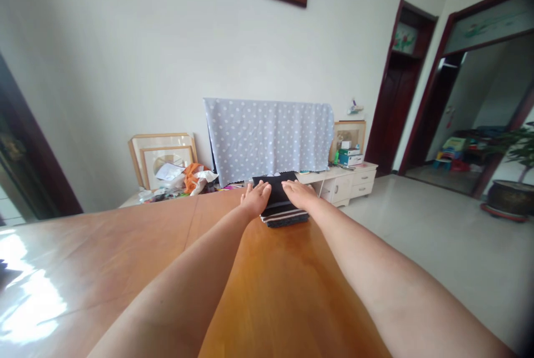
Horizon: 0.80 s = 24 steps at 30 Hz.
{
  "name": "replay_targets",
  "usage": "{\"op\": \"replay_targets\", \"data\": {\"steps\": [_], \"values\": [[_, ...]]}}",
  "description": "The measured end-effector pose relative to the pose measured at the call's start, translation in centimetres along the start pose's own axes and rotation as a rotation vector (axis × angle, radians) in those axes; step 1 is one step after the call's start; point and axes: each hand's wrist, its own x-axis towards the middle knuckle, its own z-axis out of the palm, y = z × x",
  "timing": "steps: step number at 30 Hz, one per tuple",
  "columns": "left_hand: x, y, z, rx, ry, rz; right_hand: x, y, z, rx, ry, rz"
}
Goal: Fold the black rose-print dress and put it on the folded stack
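Observation:
Both my arms stretch forward to a stack of folded dark cloth (pixel 280 197) at the far end of the wooden table (pixel 287 280). Its top layer is black; white and brown stripes show along the near folds, with a dark grey layer at the bottom. My left hand (pixel 256 200) rests at the stack's left side, fingers extended over the black top. On the right side lies my right hand (pixel 298 194), also with fingers stretched out and pointing inward. Neither hand is gripping the cloth. The fingers hide parts of the stack's edges.
Behind the table, a polka-dot cloth (pixel 271 138) covers a large panel on a white cabinet (pixel 342 189). Picture frames (pixel 167 149), papers and an orange bag (pixel 192 179) lie at left. A potted plant (pixel 507 196) stands on the floor at far right.

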Motion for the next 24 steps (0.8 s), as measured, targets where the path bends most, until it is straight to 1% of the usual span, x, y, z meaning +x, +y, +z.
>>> {"op": "replay_targets", "data": {"steps": [3,5,6,9,11,12,14,16,17,21,24], "values": [[-2.0,-0.8,-0.6,-0.045,0.107,-0.006,-1.0,0.0,-0.9,0.007,0.058,0.016],[-3.7,-1.6,-0.8,-0.084,0.159,-0.011,-1.9,0.0,-1.6,0.015,0.131,0.027],[-4.7,-2.0,-0.8,-0.15,0.191,-0.016,-2.6,0.0,-1.9,0.017,0.169,0.03],[-7.8,-3.2,-0.9,-0.314,0.224,-0.059,-5.2,-0.3,-2.2,0.038,0.314,0.039],[-10.2,-3.8,-1.0,-0.36,0.221,-0.074,-7.7,-0.9,-1.7,0.101,0.467,0.041],[-11.4,-4.0,-1.1,-0.382,0.217,-0.084,-9.1,-1.5,-1.3,0.123,0.508,0.018],[-14.0,-4.4,-1.4,-0.414,0.218,-0.114,-12.1,-3.2,-0.3,0.167,0.491,-0.047],[-16.6,-4.6,-1.9,-0.425,0.227,-0.144,-15.3,-5.6,0.7,0.201,0.401,-0.092],[-17.8,-4.6,-2.3,-0.424,0.201,-0.15,-16.9,-6.9,1.2,0.216,0.348,-0.115],[-22.6,-4.9,-4.1,-0.434,0.164,-0.184,-22.4,-12.6,3.0,0.234,0.152,-0.128],[-25.6,-5.6,-5.7,-0.457,0.2,-0.182,-25.5,-16.8,3.8,0.231,0.056,-0.083]]}}
